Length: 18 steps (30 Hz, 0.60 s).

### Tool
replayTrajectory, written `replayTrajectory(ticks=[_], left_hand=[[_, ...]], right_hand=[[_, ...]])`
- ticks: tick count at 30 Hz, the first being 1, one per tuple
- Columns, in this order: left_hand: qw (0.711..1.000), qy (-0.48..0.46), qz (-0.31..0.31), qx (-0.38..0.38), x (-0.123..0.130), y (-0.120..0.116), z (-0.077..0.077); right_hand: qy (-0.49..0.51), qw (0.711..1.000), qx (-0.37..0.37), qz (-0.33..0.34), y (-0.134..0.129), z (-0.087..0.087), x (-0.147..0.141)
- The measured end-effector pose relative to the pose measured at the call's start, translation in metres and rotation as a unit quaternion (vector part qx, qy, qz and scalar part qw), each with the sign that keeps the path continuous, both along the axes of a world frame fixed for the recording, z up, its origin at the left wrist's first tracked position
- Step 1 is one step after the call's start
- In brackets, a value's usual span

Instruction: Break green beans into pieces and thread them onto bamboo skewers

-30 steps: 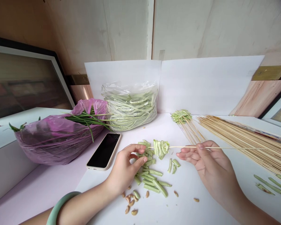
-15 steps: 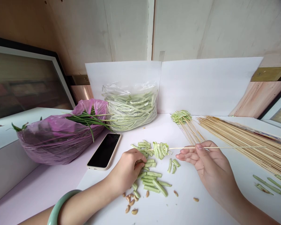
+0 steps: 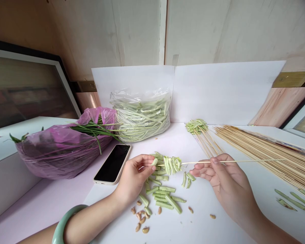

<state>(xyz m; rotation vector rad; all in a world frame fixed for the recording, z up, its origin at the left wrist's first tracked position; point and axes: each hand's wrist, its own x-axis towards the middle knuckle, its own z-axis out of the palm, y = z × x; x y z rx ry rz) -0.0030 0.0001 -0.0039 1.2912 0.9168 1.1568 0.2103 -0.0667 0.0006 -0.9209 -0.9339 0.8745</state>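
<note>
Skewer (image 3: pixel 189 163) lies roughly level above the white tabletop (image 3: pixel 183 227), spanning the gap between two hands. Clock hub: the row of threaded bean pieces (image 3: pixel 172 165) near its left end; 12 points to the back panel (image 3: pixel 226 93).

Right hand (image 3: pixel 228 179), at 3 o'clock: thumb and forefinger pinch the skewer shaft, other fingers loosely extended beneath. Left hand (image 3: pixel 132 178), at 9: thumb and fingertips closed on one short bean piece (image 3: pixel 155 162), held at the skewer's tip. Cannot tell whether the point has pierced it. Pale green bangle (image 3: pixel 64 224) on the left forearm.

Loose cut beans (image 3: pixel 165 195) heap at 6, a few stray pieces (image 3: pixel 188 179) at 4. Brown seeds (image 3: pixel 141 218) scattered around 7. Phone (image 3: pixel 113 164), dark screen up, at 9, just beyond the left hand. Purple bag (image 3: pixel 58 152) of green stalks farther out, between 9 and 10; clear bag (image 3: pixel 144 117) full of long beans at 11, touching the stalks. Loaded skewers (image 3: pixel 197 126), bean ends away from the person, at 1. Bare sticks (image 3: pixel 259 152) bundled between 2 and 3; slim pods (image 3: pixel 292 200) between 3 and 4.
</note>
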Motion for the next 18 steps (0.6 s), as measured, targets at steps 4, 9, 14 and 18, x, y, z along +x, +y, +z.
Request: replayTrajectory(ticks=[4, 9, 14, 18], left_hand=[[0.999, -0.038, 0.003, -0.006, 0.0009, -0.0031, 0.0031], [0.998, -0.056, 0.0, 0.0, 0.0009, -0.006, 0.0044], [0.998, -0.063, 0.002, 0.001, 0.0008, -0.0034, 0.0031], [0.997, -0.076, 0.0, 0.005, 0.0002, -0.0013, 0.0021]], right_hand=[[0.01, 1.0, 0.001, 0.006, -0.0002, 0.0023, -0.0035], [0.004, 1.0, 0.007, 0.002, -0.0014, 0.008, -0.0062], [0.007, 1.0, 0.007, -0.001, -0.0037, 0.0066, -0.0049], [-0.004, 1.0, 0.004, 0.012, -0.0036, 0.0013, -0.0033]])
